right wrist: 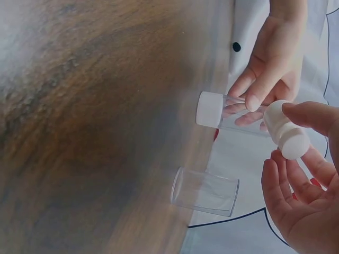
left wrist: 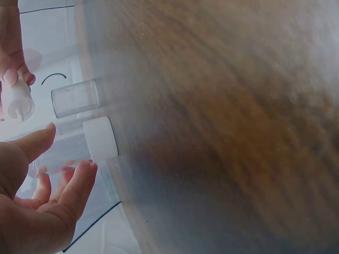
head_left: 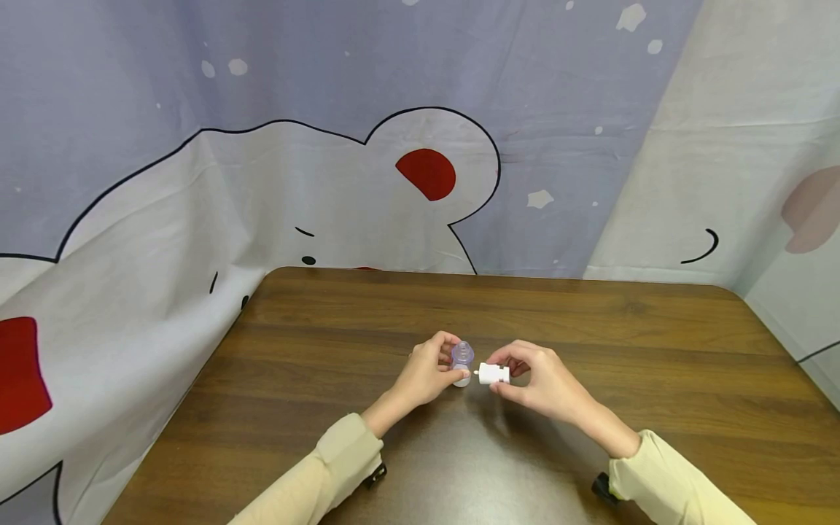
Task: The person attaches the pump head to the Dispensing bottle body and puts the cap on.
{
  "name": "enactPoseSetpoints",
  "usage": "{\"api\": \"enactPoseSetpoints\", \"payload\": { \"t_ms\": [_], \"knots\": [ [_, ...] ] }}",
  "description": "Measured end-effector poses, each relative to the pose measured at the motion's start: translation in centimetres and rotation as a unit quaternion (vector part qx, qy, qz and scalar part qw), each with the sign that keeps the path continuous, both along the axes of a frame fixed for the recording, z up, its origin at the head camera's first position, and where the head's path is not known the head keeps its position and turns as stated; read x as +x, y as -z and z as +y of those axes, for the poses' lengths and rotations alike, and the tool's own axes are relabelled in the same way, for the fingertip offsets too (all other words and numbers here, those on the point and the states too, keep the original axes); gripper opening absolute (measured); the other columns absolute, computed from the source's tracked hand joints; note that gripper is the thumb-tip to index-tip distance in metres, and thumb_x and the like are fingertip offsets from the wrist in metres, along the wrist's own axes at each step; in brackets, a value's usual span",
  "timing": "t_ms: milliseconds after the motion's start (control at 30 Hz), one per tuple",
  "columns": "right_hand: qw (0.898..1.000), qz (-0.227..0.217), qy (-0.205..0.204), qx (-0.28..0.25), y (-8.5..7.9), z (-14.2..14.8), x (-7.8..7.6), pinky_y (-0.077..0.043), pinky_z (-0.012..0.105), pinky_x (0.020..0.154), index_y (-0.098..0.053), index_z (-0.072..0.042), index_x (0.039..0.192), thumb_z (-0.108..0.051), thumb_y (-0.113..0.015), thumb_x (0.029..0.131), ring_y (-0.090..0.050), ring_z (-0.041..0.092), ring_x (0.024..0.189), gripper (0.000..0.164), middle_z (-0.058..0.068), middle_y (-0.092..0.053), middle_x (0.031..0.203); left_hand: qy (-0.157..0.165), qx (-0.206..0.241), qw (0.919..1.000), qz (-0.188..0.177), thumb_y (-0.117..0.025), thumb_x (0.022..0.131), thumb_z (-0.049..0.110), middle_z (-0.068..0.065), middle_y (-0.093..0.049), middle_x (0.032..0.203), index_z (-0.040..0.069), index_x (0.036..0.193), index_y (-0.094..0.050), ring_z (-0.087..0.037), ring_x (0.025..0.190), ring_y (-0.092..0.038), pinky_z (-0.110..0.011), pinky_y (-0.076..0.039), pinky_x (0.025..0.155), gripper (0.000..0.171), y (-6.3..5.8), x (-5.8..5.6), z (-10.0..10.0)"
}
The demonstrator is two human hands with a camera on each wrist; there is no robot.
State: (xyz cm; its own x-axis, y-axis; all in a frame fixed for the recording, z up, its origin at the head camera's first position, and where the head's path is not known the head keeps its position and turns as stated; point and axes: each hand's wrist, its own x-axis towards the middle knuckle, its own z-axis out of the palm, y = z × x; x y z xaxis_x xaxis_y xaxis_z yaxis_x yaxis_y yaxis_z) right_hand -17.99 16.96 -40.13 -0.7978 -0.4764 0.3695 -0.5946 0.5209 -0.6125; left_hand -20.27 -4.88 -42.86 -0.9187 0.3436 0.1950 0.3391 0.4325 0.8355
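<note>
On the table stands a clear bottle (head_left: 462, 353) with a white base (left wrist: 101, 138) and a lilac-tinted upper part. My left hand (head_left: 428, 370) holds it low down, thumb on the near side and fingers round the far side. Just to its right, my right hand (head_left: 543, 379) pinches a white cylindrical pump head (head_left: 494, 374) between thumb and fingers. The pump head lies sideways, its thin tip towards the bottle and a small gap apart. In the right wrist view the same pump head (right wrist: 288, 129) shows a narrower neck and round end.
A clear empty cylinder (right wrist: 205, 191), like a cap, stands on the table beyond my right hand; the head view does not show it plainly. The brown wooden table (head_left: 315, 343) meets a patterned cloth (head_left: 295, 189) at its back edge.
</note>
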Motion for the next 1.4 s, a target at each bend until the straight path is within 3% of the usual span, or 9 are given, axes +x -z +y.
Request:
{"api": "enactPoseSetpoints", "payload": {
  "t_ms": [633,1400],
  "knots": [
    [0.999,0.002,0.019,-0.031,-0.8,-0.5,-0.5,-0.057,0.025,0.068,-0.067,-0.016,0.097,-0.009,-0.082,0.072,-0.058,0.003,0.072,0.03,-0.007,-0.065,0.087,-0.003,0.005,0.9999,0.008,-0.076,0.079,0.002,-0.017,-0.065,0.105,-0.001,0.114,-0.055,-0.026,0.092,-0.066,-0.024,-0.059,0.077,0.04,0.0,0.1,0.1],
    [0.998,0.022,0.011,-0.056,-1.6,-1.7,-1.6,-0.059,0.029,0.066,-0.068,-0.011,0.1,-0.007,-0.079,0.075,-0.06,0.005,0.075,0.028,-0.003,-0.066,0.091,-0.007,0.001,1.0,0.003,-0.076,0.079,0.004,-0.017,-0.066,0.106,-0.003,0.115,-0.055,-0.028,0.093,-0.066,-0.028,-0.059,0.079,0.042,-0.1,0.1,0.0]
  ]
}}
